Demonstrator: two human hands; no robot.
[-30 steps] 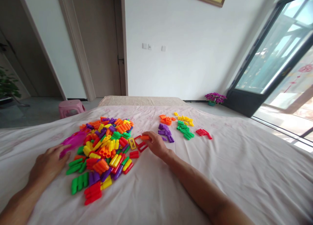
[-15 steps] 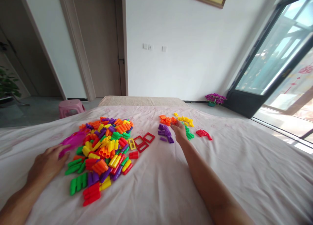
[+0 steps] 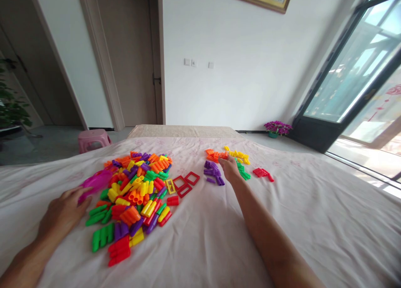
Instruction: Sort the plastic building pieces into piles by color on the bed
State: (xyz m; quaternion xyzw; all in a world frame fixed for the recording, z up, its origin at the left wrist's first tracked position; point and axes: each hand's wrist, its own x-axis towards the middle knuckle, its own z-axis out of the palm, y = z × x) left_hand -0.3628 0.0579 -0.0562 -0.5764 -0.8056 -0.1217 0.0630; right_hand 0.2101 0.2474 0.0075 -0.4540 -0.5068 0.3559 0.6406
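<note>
On the left, my left hand (image 3: 64, 210) grips the near edge of a magenta plastic piece (image 3: 95, 180), thumb and fingers closed around it. Part of that piece lies under a big heap of bullet-shaped plastic toy blocks (image 3: 140, 185) in several colours. Farther out, my right hand (image 3: 229, 165) reaches to a group of orange blocks (image 3: 211, 155), its fingertips pinched on an orange block at the group's right end. Beside this hand lie purple blocks (image 3: 213, 170) to the left, green blocks (image 3: 242, 170) to the right and yellow blocks (image 3: 239, 155) beyond.
Red blocks (image 3: 263, 173) lie farther right. Red square frames (image 3: 192, 178) and a yellow frame (image 3: 170, 186) rest beside the heap. A pale cloth (image 3: 200, 246) with wrinkles covers the surface. Behind stand a pink stool (image 3: 93, 138) and a pot of purple flowers (image 3: 277, 127).
The whole view has shifted slightly, with everything a little lower and to the right. Both hands stay at the same things, and the blocks show no visible rearrangement.
</note>
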